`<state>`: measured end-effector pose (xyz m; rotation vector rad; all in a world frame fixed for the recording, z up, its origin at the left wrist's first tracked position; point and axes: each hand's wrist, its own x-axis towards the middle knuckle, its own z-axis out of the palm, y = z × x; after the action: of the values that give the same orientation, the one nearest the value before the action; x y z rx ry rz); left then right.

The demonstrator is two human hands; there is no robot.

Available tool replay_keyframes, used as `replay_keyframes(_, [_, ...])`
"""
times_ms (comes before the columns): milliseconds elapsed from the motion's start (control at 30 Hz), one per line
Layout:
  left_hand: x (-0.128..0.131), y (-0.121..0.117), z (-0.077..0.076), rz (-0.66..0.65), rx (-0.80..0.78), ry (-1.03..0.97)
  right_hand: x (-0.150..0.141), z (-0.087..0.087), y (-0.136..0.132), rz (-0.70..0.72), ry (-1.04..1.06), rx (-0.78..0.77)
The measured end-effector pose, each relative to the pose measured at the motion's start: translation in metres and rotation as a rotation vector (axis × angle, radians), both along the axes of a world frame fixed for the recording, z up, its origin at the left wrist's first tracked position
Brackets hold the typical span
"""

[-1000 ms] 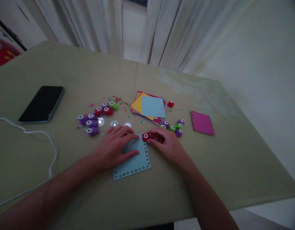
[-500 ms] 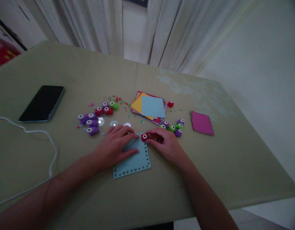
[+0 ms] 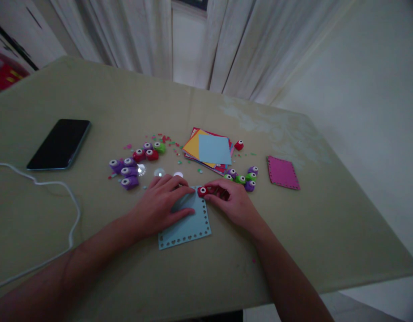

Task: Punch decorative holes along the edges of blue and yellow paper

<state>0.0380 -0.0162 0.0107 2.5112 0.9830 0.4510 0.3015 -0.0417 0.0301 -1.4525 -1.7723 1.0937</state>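
A light blue square of paper (image 3: pixel 188 226) lies in front of me, with small punched shapes along its visible edges. My left hand (image 3: pixel 166 199) rests on its upper left part, fingers spread and holding nothing. At the paper's upper right corner, a red paper punch (image 3: pixel 202 192) sits over the edge. My right hand (image 3: pixel 228 197) grips that punch between thumb and fingers. Just beyond the right hand stand several purple and green paper punches (image 3: pixel 240 180). The far edge of the blue paper is partly covered by my left hand.
A stack of coloured paper (image 3: pixel 215 149) lies behind my hands, with a red punch (image 3: pixel 239 145) beside it. More punches (image 3: pixel 128 172) and paper bits are at left. A pink punched square (image 3: pixel 283 172) lies right. A tablet (image 3: pixel 59 144) and white cable (image 3: pixel 74 210) are far left.
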Motion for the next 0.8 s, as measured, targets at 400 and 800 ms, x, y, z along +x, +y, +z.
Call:
replay_keyframes(400, [0.001, 0.000, -0.005, 0.004, 0.024, -0.027, -0.006, -0.009, 0.002, -0.210, 0.381, 0.058])
replay_keyframes(800, [0.004, 0.001, -0.006, -0.004, 0.053, -0.021, -0.054, 0.029, 0.027, -0.056, 0.600, 0.100])
